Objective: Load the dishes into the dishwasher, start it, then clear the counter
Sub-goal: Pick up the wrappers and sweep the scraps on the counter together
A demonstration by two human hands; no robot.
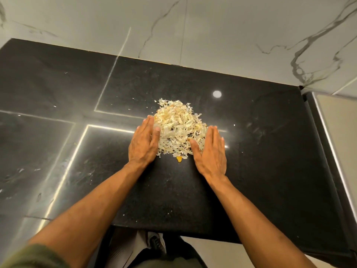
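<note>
The heap of pale peelings (178, 130) sits mid-counter (260, 151), a yellow scrap (179, 159) just at its near edge. Your left hand (144, 144) and right hand (210, 153) lie flat, fingers together, cupping it from both sides. Squeeze too fast and I expect light flakes will scatter outward, joining the stray bits already around.

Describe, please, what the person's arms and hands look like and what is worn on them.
Both forearms are bare from elbow to wrist. The left hand and right hand wear no gloves, and no rings, watch or bracelets show. An olive-green sleeve covers the left upper arm at the lower left corner of the view. The right arm leaves the view bare, so any sleeve there is unseen.
</note>
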